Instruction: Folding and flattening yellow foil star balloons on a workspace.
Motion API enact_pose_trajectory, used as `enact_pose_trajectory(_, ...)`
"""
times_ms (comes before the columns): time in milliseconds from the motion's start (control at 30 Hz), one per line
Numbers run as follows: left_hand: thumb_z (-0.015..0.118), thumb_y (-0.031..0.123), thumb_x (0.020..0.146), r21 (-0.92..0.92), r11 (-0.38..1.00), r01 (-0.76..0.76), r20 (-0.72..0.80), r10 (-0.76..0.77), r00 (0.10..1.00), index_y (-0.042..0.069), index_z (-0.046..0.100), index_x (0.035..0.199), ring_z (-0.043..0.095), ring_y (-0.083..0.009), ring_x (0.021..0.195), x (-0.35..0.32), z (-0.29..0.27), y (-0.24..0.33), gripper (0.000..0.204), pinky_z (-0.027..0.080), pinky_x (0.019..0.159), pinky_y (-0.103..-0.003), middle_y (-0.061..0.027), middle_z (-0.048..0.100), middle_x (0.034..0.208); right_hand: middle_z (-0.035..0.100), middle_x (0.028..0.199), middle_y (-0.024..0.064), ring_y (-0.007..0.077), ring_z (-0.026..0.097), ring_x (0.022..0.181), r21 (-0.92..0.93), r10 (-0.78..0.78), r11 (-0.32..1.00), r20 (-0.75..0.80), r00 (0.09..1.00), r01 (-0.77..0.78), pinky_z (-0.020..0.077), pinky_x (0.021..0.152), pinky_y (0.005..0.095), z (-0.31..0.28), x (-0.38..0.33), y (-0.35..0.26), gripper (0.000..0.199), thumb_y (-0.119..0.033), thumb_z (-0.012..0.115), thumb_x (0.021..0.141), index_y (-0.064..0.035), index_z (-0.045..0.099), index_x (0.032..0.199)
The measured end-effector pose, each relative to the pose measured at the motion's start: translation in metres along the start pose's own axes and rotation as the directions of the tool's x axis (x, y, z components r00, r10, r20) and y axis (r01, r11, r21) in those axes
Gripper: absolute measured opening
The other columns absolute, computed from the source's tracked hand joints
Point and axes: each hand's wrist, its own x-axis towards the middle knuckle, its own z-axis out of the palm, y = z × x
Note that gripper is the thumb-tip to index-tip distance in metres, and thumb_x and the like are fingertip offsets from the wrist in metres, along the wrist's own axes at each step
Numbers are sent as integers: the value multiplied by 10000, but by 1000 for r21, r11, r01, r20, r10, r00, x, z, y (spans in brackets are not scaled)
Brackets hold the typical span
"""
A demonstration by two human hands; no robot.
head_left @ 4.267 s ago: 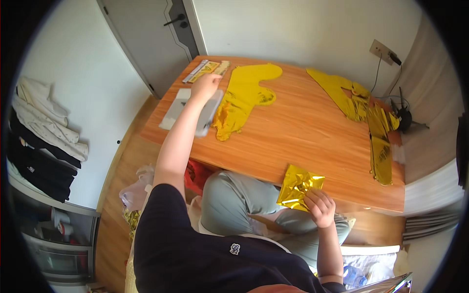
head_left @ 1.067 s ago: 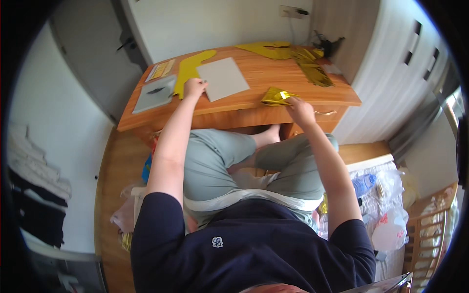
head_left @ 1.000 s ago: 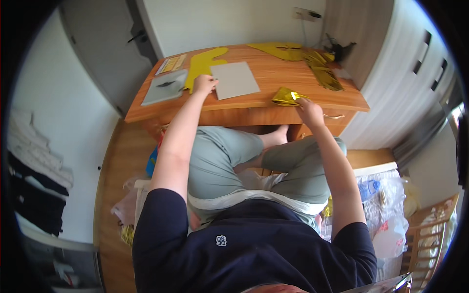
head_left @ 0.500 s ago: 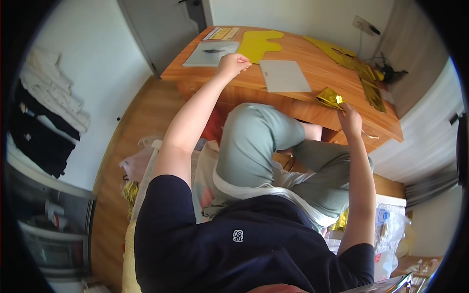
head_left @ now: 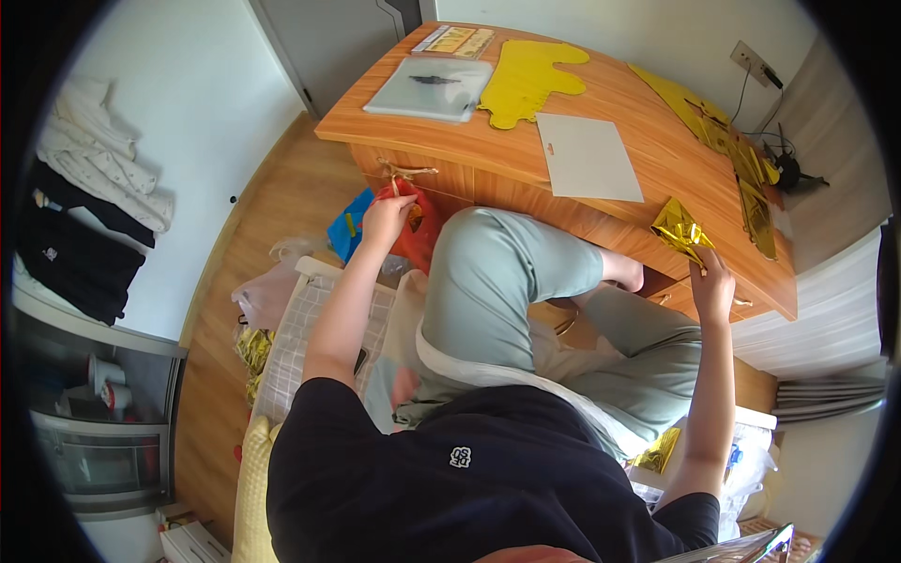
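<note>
My right hand (head_left: 713,284) is closed on the end of a shiny, crumpled gold foil piece (head_left: 681,226), which rests over the desk's front edge at the right. My left hand (head_left: 383,222) is down at the desk's left front, beside a red bag (head_left: 420,239) that hangs below a drawer handle (head_left: 409,172). Its thumb and fingers are pinched together near a cord under that handle; what they hold, if anything, is too small to make out. A large flat yellow foil shape with rounded lobes (head_left: 526,80) lies on the desk, next to a clear plastic pouch (head_left: 428,89).
A grey-white rectangular sheet (head_left: 589,158) lies at the desk's (head_left: 648,122) front edge. More flat gold foil (head_left: 699,113) stretches along the right, near a black cabled object (head_left: 798,174). A printed packet (head_left: 454,40) sits at the back left. A blue bag (head_left: 349,225) is beside the red one.
My left hand has dropped from the flat yellow shape on the desk to the red bag below the handle. My right hand still holds the gold foil piece; the view has shifted.
</note>
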Motion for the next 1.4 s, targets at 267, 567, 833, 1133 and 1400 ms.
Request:
enact_pose_trajectory(267,727,303,917,308,946,-101,79,81,994,175,827,1049,750,-287,984,6,29,-49,210,606,814,-412,-76,784,1120,750,1005,137,328,733,864,34,8,999,66,998,-10,577,721,397,-37,43,-12,213,-49,748,901,-47,716,1111)
enact_pose_trajectory(567,683,340,980,263,962,-67,-17,75,997,111,811,1014,750,-305,903,0,29,-15,265,603,765,-407,-86,788,1040,752,1013,60,138,720,919,438,278,712,542,793,-549,598,770,311,-55,172,-55,352,-170,781,952,12,676,1234)
enact_pose_trajectory(833,773,165,916,-217,966,-139,99,164,981,35,788,896,742,-288,811,43,-85,152,132,578,731,-344,-107,786,944,715,1204,95,198,713,1060,435,-66,341,895,441,-833,618,889,371,35,237,-31,414,-240,731,994,11,633,1309)
enact_pose_trajectory(1133,781,395,923,-92,828,-554,322,551,770,-7,427,1569,389,-350,1526,125,-17,259,839,216,1280,-548,-231,466,1591,737,1248,96,184,733,1105,297,-172,280,951,256,-913,599,988,362,71,248,-15,440,-230,780,965,-11,644,1322)
enact_pose_trajectory(1400,853,568,806,-476,795,-377,508,598,620,9,-6,1673,298,-384,1571,143,5,303,1342,221,1292,-537,-276,273,1688,737,1216,99,183,748,1055,200,-89,224,979,184,-954,639,906,357,68,227,18,384,-154,740,979,7,633,1311)
